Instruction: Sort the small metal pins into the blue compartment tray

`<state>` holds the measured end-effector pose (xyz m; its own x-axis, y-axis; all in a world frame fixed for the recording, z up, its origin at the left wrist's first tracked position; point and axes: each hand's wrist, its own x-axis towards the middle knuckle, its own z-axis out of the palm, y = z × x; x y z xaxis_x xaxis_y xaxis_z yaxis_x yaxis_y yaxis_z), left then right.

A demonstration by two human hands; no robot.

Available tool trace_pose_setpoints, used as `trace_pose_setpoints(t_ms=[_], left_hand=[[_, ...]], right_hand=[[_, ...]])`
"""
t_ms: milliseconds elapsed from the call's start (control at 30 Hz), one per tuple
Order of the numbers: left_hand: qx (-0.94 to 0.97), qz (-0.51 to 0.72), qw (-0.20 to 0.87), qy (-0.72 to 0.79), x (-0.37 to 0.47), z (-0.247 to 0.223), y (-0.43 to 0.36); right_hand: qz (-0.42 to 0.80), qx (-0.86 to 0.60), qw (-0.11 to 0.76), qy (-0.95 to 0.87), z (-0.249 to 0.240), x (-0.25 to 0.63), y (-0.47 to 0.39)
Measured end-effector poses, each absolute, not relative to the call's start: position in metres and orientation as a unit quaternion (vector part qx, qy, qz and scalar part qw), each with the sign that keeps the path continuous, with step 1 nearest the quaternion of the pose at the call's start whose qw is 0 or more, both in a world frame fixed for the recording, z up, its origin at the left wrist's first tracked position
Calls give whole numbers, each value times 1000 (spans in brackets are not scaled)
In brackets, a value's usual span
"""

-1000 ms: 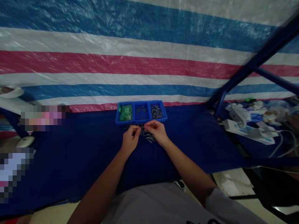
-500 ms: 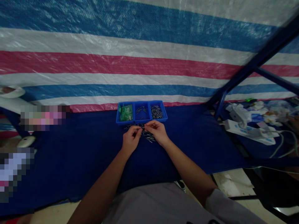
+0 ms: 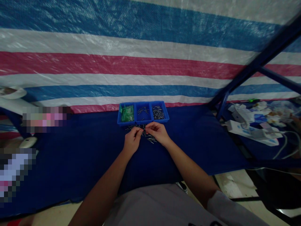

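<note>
Both of my hands meet over a loose pile of thin metal pins, perhaps screws (image 3: 150,138), on the dark blue surface. My left hand (image 3: 133,138) pinches with thumb and forefinger; what it grips is too small to make out. Close beside it, my right hand (image 3: 158,131) is closed in a similar pinch, its contents also unclear. Just beyond the hands stands a blue three-part tray (image 3: 144,121). Its left compartment has a green packet (image 3: 127,113), the middle a few thin metal pieces (image 3: 143,110), and the right many small dark metal pieces (image 3: 158,112).
A striped plastic sheet (image 3: 145,67) hangs behind the blue table (image 3: 77,157). Dark blue frame bars (image 3: 237,77) rise at the right. Past them lie a white box (image 3: 254,133), crumpled bags and a pale cable (image 3: 285,146). Blurred-out items sit at the left edge.
Almost nothing differs. The view has shifted very slightly, and both hands stay pinched together over the pile with only tiny finger movement.
</note>
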<state>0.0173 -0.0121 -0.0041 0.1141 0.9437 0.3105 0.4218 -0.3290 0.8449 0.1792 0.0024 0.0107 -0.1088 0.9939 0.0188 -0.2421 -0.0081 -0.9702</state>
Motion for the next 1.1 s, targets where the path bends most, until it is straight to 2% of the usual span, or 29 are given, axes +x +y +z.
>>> trace_pose_setpoints(t_ms=[300,700,1100], left_hand=[[675,427,304,519,17,-4,-12],[660,455,301,517,20,-5,-13],[691,418,273,522,19,-2,-12]], right_hand=[[571,-420,500,-497,11,176,-1],[552,-430,516,-494,5,178,1],[512,-458,514,-514,5,177,-1]])
